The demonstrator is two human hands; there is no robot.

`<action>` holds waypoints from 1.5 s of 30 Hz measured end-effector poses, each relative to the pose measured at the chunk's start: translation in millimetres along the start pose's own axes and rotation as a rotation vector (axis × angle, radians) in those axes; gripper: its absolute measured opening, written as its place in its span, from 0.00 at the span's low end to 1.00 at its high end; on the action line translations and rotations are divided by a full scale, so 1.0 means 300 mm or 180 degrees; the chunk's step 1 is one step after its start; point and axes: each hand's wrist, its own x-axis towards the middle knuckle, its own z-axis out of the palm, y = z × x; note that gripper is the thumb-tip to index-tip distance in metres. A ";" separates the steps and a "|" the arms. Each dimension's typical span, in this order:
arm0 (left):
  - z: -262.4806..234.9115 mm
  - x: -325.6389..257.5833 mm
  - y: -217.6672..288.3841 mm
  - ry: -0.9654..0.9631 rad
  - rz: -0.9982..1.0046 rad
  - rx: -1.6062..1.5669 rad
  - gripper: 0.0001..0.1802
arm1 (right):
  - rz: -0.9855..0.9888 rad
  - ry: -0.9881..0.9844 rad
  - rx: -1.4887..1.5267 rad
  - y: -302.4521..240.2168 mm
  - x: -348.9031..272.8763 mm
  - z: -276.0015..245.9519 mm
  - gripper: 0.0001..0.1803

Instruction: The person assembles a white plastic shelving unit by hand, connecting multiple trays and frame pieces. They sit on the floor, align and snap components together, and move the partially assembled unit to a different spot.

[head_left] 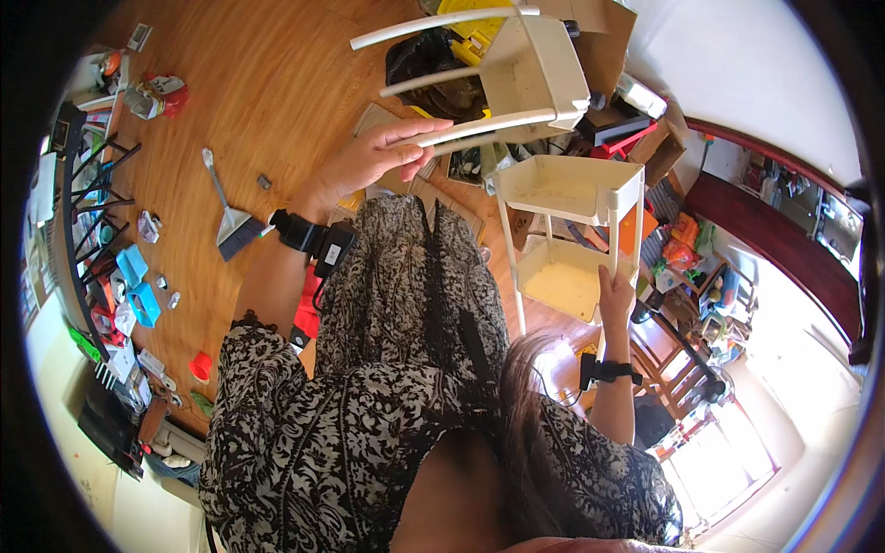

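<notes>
My left hand (373, 158) grips a white tube leg of a cream plastic shelf tray (535, 69) that I hold raised and tilted, its legs pointing left. My right hand (615, 297) clasps the upright white post of a cream two-tier shelf rack (573, 189) standing on the wooden floor. The raised tray hangs just above the rack's top tier. Black bands with small devices sit on both wrists. My patterned dress fills the lower middle of the view.
A small broom (230, 221) lies on the wooden floor (267, 83) at left. Cardboard boxes (604, 37) and clutter stand behind the rack. Toys and a black wire rack (97, 212) line the left wall. A red cup (200, 367) lies near my left elbow.
</notes>
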 end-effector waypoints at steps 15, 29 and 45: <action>-0.677 0.088 -0.659 0.1452 -0.0564 -0.0907 0.24 | -0.0193 -0.0079 0.0212 -0.078 0.152 0.306 0.24; -0.530 0.410 -0.495 0.2694 -0.0425 0.2467 0.31 | -0.0274 -0.0192 -0.0059 -0.095 0.220 0.336 0.24; -0.366 0.492 -0.581 0.2660 0.0167 0.1579 0.26 | -0.0568 0.0086 -0.0111 0.131 0.288 0.412 0.21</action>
